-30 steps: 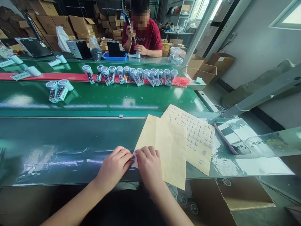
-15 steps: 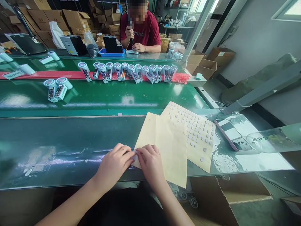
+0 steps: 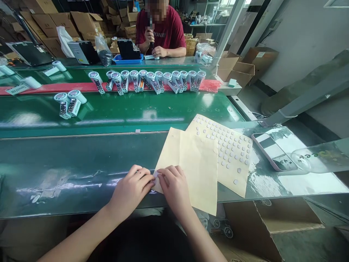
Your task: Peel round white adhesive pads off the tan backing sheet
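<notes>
My left hand (image 3: 132,190) and my right hand (image 3: 173,188) meet at the near left corner of a plain yellow backing sheet (image 3: 191,163) lying on the glossy green bench. The fingertips of both hands pinch that corner; something small and white shows between them. Under the plain sheet's right side lies a second yellow sheet (image 3: 231,156) covered with several small white round pads.
A pink-edged phone (image 3: 274,151) lies to the right of the sheets. A row of small white handheld fans (image 3: 152,80) lines the red strip across the conveyor, with two more (image 3: 69,102) to the left. A person in a red shirt (image 3: 160,32) works opposite. An open cardboard box (image 3: 272,222) stands below the bench edge.
My hands stay at the sheet's corner with only slight finger shifts. The view has tipped a little, so everything sits slightly higher in frame.
</notes>
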Motion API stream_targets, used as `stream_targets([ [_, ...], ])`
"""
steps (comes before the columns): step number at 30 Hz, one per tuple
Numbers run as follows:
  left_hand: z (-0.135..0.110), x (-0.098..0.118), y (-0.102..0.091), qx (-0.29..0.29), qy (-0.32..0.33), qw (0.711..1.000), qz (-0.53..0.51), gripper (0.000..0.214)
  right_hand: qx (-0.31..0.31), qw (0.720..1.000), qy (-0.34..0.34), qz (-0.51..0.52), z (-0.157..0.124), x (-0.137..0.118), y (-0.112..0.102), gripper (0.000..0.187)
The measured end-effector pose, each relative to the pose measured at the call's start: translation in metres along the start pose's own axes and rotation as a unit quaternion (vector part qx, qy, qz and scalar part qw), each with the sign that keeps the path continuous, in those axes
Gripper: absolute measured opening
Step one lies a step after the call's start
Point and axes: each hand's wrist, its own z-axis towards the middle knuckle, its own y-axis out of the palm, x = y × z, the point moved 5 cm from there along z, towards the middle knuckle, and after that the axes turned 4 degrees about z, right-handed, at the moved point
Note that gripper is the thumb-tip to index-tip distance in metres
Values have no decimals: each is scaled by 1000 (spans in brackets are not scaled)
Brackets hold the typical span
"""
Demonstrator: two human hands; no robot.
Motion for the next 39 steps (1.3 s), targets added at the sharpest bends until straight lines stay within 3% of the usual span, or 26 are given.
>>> stream_targets([
  [4,13,-2,1,-132,-42,990,-30,9,5,1000,5,4,0,1,0,13],
  [7,20,-1,0,-174,-50,981,-70,10,11,1000,9,10,-2,2,0,14],
  [12,14,-4,-5,-158,-68,979,-114,12,15,1000,13,21,-1,1,-1,15],
  [16,16,-4,-27,-134,-69,976,-158,14,18,999,21,27,0,0,-3,13],
  [19,43,-1,-51,-89,-79,978,-171,15,22,999,23,33,-3,-2,-3,14],
  [22,98,14,-62,-46,-31,977,-207,17,27,999,27,37,-12,-6,-1,15],
  [24,143,25,-54,-49,11,969,-244,17,30,998,32,42,-19,-9,1,16],
  [27,207,34,-22,-96,35,965,-240,16,41,997,36,48,-29,-12,2,16],
  [31,257,33,20,-111,36,973,-197,12,62,997,28,45,-34,-11,2,15],
  [35,262,27,31,-52,28,987,-151,22,79,997,14,24,-34,-9,4,13],
  [39,229,22,12,4,47,990,-133,19,84,994,22,67,-33,-5,0,18],
])
